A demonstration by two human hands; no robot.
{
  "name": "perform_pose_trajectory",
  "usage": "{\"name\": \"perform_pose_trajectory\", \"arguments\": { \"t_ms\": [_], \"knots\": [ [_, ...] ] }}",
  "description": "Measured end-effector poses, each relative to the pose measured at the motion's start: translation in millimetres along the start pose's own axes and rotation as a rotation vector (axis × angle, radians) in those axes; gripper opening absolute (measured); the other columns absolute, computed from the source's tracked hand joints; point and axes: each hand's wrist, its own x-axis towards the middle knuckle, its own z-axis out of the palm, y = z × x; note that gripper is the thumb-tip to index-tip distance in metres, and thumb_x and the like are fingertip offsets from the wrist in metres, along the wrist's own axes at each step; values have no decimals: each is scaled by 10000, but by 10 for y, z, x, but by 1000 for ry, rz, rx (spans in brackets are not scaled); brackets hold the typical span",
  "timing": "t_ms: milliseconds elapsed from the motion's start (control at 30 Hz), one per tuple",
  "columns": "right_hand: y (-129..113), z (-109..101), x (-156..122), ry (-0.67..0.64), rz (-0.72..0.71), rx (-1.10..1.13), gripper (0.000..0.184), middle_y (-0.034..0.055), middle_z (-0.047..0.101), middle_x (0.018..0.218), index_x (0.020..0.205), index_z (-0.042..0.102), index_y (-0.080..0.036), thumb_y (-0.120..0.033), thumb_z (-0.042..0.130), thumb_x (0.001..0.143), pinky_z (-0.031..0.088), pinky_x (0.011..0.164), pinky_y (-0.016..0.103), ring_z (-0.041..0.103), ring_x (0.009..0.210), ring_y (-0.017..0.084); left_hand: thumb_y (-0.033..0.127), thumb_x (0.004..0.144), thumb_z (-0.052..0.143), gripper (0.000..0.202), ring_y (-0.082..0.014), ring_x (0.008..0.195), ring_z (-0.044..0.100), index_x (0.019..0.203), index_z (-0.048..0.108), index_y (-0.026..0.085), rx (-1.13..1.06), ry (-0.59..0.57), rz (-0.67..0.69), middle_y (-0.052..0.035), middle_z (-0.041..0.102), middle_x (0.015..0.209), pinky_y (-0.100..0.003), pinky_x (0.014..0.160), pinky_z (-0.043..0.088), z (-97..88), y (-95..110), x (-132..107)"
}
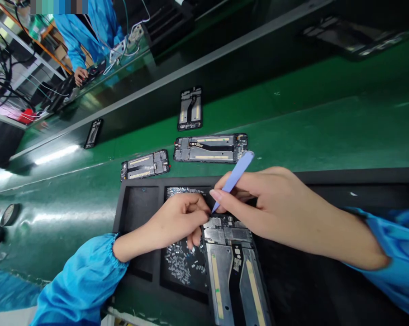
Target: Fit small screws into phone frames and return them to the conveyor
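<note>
Five phone mid-frames: three in a loose group on the green worktop, one farther off, one under the hands. Two bare hands: one left hand, one right hand. Two blue sleeves. One pale blue plastic spudger. One black foam tray, two compartments showing, one holding countless tiny metal parts. One co-worker.

Past my work, three phone mid-frames lie apart on the green conveyor belt, and a fourth mid-frame sits on the dark strip beyond its grey rail. Across from me, a co-worker in a blue smock sits near a power strip trailing white cables. A round dial gauge stands at the left.
</note>
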Motion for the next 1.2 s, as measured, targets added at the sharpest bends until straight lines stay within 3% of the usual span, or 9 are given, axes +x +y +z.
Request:
{"name": "perform_pose_trajectory", "arguments": {
  "t_ms": [133, 333, 633, 900, 1000, 1067, 1133, 1200],
  "knots": [
    [-14, -12, -3, 30, 21, -23, 230, -24, 675, 568, 762, 672, -205, -288, 579, 957, 402, 472, 276, 593, 460, 120, 183, 783, 592, 68, -80, 359, 528, 765, 527, 191, 12, 8, 3, 62, 576, 460, -145, 360, 466, 3, 6, -6],
    [-23, -61, 38, 249, 80, 51, 285, 0, 688, 567, 670, 622, -215, -281, 576, 944, 427, 457, 271, 625, 467, 134, 198, 783, 609, 77, -90, 348, 525, 781, 533, 195, -2, -4, -3, 72, 556, 444, -162, 370, 469, -17, -30, 9],
    [-16, -78, 78, 205, 171, 49, 340, -9, 607, 525, 646, 573, -205, -362, 564, 947, 360, 455, 278, 546, 462, 125, 305, 873, 679, 197, -94, 403, 581, 810, 550, 170, 12, -47, -8, 17, 631, 522, -170, 435, 503, -43, 66, -72],
    [-57, -75, 78, 175, 181, 125, 315, -25, 549, 492, 670, 603, -197, -380, 586, 926, 331, 438, 271, 464, 443, 114, 297, 796, 654, 166, -107, 367, 565, 829, 546, 176, 48, 0, -23, 46, 583, 479, -177, 401, 491, -32, -38, -1],
    [-29, -99, 89, 290, 213, 289, 286, -22, 555, 520, 730, 644, -187, -426, 660, 886, 352, 442, 274, 477, 457, 124, 367, 825, 649, 224, -132, 406, 608, 873, 577, 161, 112, 67, -29, 24, 606, 540, -214, 428, 528, -31, 38, -117],
    [11, -132, 113, 424, 229, 443, 278, -23, 558, 558, 786, 665, -182, -447, 710, 855, 384, 463, 274, 491, 486, 129, 432, 864, 633, 312, -148, 467, 653, 975, 612, 141, 178, 168, -14, -23, 673, 690, -230, 441, 538, 7, 114, -324],
    [54, -172, 148, 537, 225, 541, 279, -24, 555, 593, 836, 672, -181, -456, 720, 852, 399, 485, 272, 494, 523, 130, 460, 922, 599, 386, -152, 575, 692, 1142, 617, 144, 264, 329, 21, -86, 728, 942, -241, 491, 555, 139, 131, -601],
    [79, -210, 183, 599, 207, 572, 283, -25, 547, 614, 872, 664, -184, -464, 703, 869, 403, 500, 268, 492, 550, 131, 434, 968, 556, 426, -186, 776, 731, 1303, 586, 172, 418, 570, 79, -134, 710, 1192, -297, 655, 612, 408, 18, -855]
  ]
}}
